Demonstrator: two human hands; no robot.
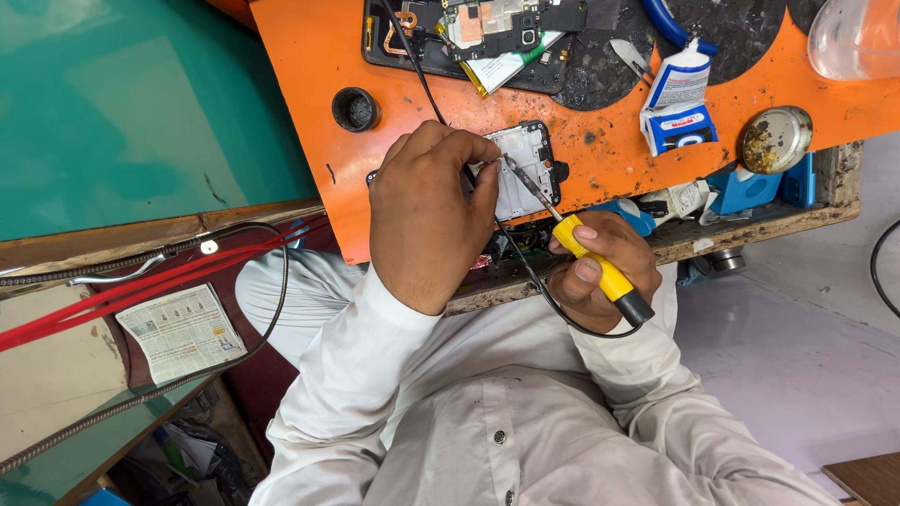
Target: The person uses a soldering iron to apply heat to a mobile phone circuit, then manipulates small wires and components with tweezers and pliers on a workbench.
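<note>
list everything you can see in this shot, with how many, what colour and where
work mat: one, orange, on the bench
phone frame: one, black and white, mat's near edge
opened phone: one, black, top of mat
screwdriver: one, yellow handle, tip on the frame
small cup: one, black, left on mat
tube: one, white and blue, right
round tin: one, metal, far right
paper: one, printed, lower left
left hand: steadies the frame
right hand: grip on the screwdriver

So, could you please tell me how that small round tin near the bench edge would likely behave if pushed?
The round tin looks shallow and flat-based, so it would probably slide rather than tip. It seems light, likely metal. Sitting close to the orange mat's edge, it might drop off.
</note>
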